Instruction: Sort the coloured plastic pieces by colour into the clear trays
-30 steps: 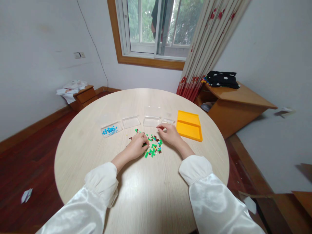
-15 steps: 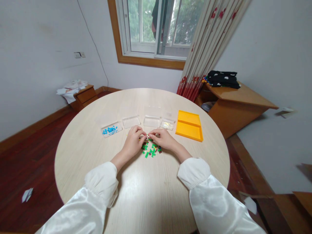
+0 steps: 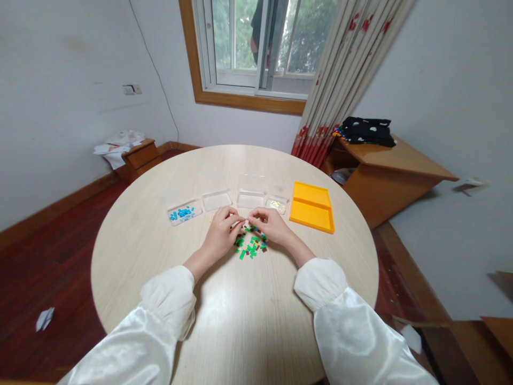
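A loose pile of small building bricks, mostly green with some brown, yellow and blue ones, lies on the round table. My left hand is over the pile's left side, thumb and fingertips brought together in a pinch. Across from it, my right hand is also closed in a pinch at the pile's far right edge. The two sets of fingertips face each other, a small gap apart. Whatever they pinch is too small to make out. Part of the pile is hidden behind the fingers.
Behind my hands stand a clear box of blue bricks, two clear trays, one on the left and one in the middle, and a small clear box with pale yellow bricks. An orange two-part tray lies to the right.
My right hand has drawn slightly right, away from the left, so the fingertips are a little farther apart. More of the pile shows between them. The boxes have stayed put.
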Action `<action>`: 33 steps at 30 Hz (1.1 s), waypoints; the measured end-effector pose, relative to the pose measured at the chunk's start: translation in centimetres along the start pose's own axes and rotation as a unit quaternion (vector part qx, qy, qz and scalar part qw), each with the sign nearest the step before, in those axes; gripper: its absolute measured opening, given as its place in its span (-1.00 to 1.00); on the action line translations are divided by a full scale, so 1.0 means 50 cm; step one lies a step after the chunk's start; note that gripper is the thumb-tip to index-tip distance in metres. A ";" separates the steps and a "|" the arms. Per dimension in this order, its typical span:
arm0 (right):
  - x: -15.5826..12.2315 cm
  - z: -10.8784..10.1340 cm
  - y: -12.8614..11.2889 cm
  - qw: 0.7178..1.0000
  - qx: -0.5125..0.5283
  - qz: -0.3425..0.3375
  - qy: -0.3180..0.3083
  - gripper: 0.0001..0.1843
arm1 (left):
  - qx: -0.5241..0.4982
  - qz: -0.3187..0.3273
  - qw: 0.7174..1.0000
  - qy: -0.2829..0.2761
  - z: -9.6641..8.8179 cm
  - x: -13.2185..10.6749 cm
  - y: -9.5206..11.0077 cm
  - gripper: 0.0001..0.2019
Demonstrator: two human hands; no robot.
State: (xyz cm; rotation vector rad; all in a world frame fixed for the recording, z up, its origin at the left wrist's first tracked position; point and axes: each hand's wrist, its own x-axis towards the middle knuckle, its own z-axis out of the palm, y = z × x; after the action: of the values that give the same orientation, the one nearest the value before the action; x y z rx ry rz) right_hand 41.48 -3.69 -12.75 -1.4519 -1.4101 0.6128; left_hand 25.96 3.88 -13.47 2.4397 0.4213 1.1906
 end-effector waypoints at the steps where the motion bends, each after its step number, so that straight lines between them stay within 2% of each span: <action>1: 0.002 -0.004 0.003 1.000 -0.013 -0.003 0.017 -0.79 | 0.001 -0.005 1.000 0.000 0.000 0.000 0.001 -0.90; 5: 0.008 -0.027 0.026 0.989 -0.081 -0.017 0.119 -0.78 | 0.009 -0.033 0.999 -0.010 -0.003 -0.002 0.007 -0.82; 8: 0.009 -0.051 0.048 0.965 -0.174 -0.030 0.195 -0.81 | 0.016 -0.050 0.998 -0.017 -0.007 -0.002 0.010 -0.73; 11: 0.008 -0.073 0.068 0.936 -0.237 -0.012 0.258 -0.83 | 0.024 -0.066 0.997 -0.025 -0.010 -0.003 0.010 -0.68; 14: 0.006 -0.089 0.084 0.919 -0.254 0.021 0.300 -0.81 | 0.033 -0.073 0.996 -0.041 -0.010 -0.004 0.007 -0.66; 20: 0.005 -0.102 0.102 0.903 -0.279 0.071 0.319 -0.77 | 0.028 -0.103 0.992 -0.064 -0.014 -0.003 0.003 -0.68; 26: 0.005 -0.099 0.099 0.900 -0.289 0.077 0.318 -0.67 | -0.015 -0.123 0.986 -0.111 -0.031 0.006 -0.003 -0.76; 29: 0.005 -0.099 0.097 0.901 -0.284 0.073 0.319 -0.66 | -0.067 -0.103 0.979 -0.166 -0.042 0.007 -0.010 -0.84; 33: 0.005 -0.098 0.096 0.905 -0.275 0.062 0.319 -0.68 | -0.118 -0.071 0.953 -0.270 -0.055 0.004 -0.014 -0.88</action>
State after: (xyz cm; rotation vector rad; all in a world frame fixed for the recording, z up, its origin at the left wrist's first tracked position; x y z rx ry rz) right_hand 47.93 -4.15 -15.03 -1.9612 -0.9924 -0.2259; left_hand 23.80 5.18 -12.12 2.3475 0.2641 0.4486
